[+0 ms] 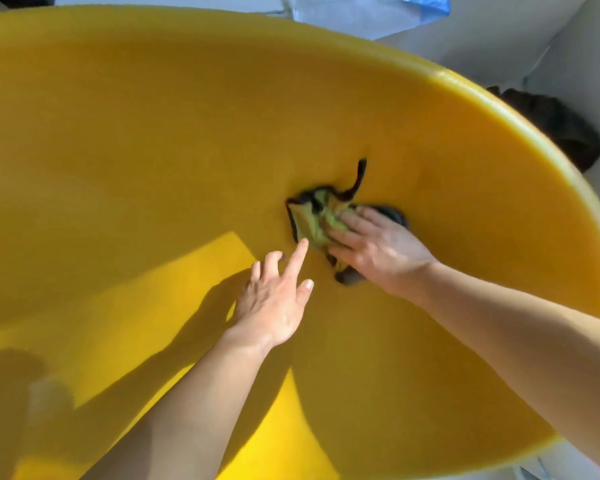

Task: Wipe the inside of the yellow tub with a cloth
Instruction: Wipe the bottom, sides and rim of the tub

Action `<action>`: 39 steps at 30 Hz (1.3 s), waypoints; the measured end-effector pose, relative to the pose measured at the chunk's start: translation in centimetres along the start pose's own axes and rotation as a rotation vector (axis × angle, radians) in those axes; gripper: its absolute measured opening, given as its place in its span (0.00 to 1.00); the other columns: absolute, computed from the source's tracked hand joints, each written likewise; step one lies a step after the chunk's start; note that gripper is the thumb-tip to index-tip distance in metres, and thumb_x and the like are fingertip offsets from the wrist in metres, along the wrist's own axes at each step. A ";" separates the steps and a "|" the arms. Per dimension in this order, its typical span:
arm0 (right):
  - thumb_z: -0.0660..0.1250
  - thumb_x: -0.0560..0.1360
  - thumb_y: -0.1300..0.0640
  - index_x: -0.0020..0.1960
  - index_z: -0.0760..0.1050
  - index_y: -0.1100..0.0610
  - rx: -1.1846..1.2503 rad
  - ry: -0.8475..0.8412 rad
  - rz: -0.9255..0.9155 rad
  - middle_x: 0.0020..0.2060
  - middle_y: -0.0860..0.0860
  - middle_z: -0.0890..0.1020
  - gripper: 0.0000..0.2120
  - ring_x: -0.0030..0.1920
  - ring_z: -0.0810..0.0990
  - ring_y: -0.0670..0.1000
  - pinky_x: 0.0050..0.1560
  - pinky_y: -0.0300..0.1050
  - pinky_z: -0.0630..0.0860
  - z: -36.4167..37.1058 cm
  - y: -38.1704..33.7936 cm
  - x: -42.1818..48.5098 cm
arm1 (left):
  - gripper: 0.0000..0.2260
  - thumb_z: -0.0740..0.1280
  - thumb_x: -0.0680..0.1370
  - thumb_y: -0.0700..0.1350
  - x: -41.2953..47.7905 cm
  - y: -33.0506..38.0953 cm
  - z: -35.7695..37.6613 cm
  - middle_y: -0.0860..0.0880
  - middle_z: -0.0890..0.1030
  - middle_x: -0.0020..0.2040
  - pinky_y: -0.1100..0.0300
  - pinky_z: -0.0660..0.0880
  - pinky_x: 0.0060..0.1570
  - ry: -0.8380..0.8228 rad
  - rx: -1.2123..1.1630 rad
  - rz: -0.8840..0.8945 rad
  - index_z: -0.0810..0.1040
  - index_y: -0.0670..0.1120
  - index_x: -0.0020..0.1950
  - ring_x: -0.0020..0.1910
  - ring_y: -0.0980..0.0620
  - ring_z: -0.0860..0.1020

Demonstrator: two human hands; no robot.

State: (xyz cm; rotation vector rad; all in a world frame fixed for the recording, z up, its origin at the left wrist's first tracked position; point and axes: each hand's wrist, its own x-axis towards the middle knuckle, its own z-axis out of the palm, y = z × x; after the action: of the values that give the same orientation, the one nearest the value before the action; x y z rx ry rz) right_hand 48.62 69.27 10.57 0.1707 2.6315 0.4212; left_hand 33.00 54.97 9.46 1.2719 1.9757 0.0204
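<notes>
The large yellow tub (153, 133) fills almost the whole view, and both my arms reach down into it. A crumpled green cloth with dark edging (312, 220) lies against the tub's inner wall near the middle. My right hand (378, 247) presses flat on the cloth, fingers spread over it and covering its right part. My left hand (274, 299) hovers just below and left of the cloth with fingers apart, its index fingertip almost touching the cloth's lower edge, holding nothing.
The tub's rounded rim (499, 109) curves along the right side. A dark bundle (561, 126) lies outside the rim on the pale floor. Clear and blue plastic sheeting (378, 12) sits beyond the far rim. Sunlight patches fall on the tub's lower left.
</notes>
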 end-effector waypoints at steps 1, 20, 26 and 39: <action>0.53 0.82 0.55 0.73 0.72 0.50 0.028 -0.139 -0.103 0.77 0.52 0.66 0.21 0.78 0.58 0.60 0.77 0.59 0.51 0.1 -0.9 -0.2 | 0.28 0.52 0.83 0.58 -0.2 0.0 0.1 0.50 0.56 0.76 0.48 0.69 0.58 -0.006 -0.002 -0.004 0.39 0.65 0.77 0.71 0.46 0.60; 0.62 0.81 0.50 0.74 0.70 0.51 -0.007 0.228 0.339 0.75 0.56 0.68 0.22 0.78 0.56 0.63 0.77 0.67 0.45 -6.8 8.4 -4.7 | 0.30 0.54 0.82 0.56 -0.6 4.3 0.0 0.46 0.57 0.77 0.46 0.64 0.68 0.027 -0.130 -0.121 0.40 0.60 0.79 0.75 0.42 0.56; 0.54 0.79 0.56 0.67 0.77 0.52 0.134 0.039 0.294 0.74 0.55 0.71 0.21 0.77 0.61 0.62 0.77 0.61 0.49 -3.4 3.3 -6.9 | 0.29 0.54 0.83 0.56 0.3 6.3 -1.0 0.49 0.58 0.76 0.46 0.65 0.66 0.053 -0.118 -0.065 0.41 0.60 0.79 0.75 0.39 0.57; 0.56 0.80 0.53 0.70 0.74 0.47 -0.076 0.120 0.125 0.76 0.54 0.68 0.20 0.79 0.54 0.62 0.77 0.63 0.49 -5.5 8.3 -2.0 | 0.31 0.60 0.82 0.49 -0.2 9.5 -0.9 0.47 0.54 0.79 0.48 0.61 0.69 0.026 -0.330 -0.203 0.46 0.54 0.80 0.74 0.41 0.61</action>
State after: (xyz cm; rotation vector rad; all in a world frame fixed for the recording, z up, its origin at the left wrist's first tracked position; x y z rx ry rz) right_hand 48.24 75.27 18.76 0.2944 2.7263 0.5895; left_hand 39.79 59.90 13.96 0.8610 2.0145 0.2537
